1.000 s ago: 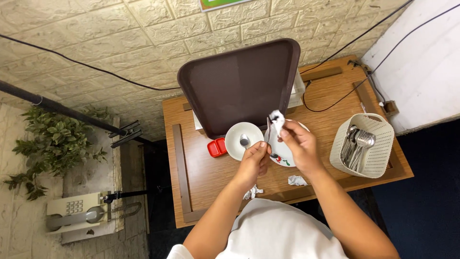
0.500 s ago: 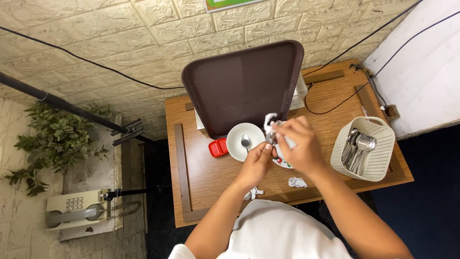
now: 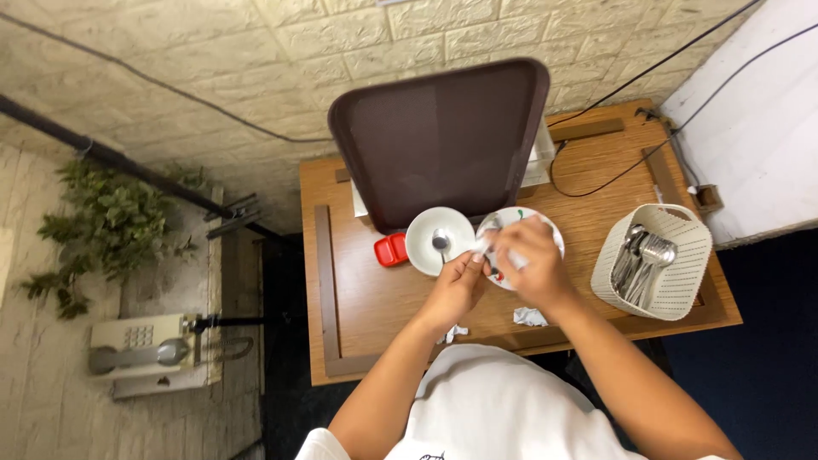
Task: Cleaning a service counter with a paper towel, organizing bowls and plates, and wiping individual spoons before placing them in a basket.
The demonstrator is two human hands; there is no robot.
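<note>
My left hand [image 3: 460,285] and right hand [image 3: 530,260] meet over a white patterned plate [image 3: 550,232] on the wooden table [image 3: 375,298]. The right hand is closed on a white tissue [image 3: 487,245] wrapped around a metal utensil. The left hand pinches the utensil's other end; most of the utensil is hidden by fingers. Just left of the hands stands a white bowl [image 3: 426,247] with a spoon [image 3: 440,244] in it.
A brown tray [image 3: 443,136] leans against the wall behind the bowl. A small red object [image 3: 391,250] lies left of the bowl. A white basket [image 3: 673,281] of cutlery stands at the right. Crumpled tissue bits [image 3: 530,317] lie near the front edge.
My right hand, which held the utensil raised above the plate, has come down and closed over it with the tissue. The left hand stays beside the bowl.
</note>
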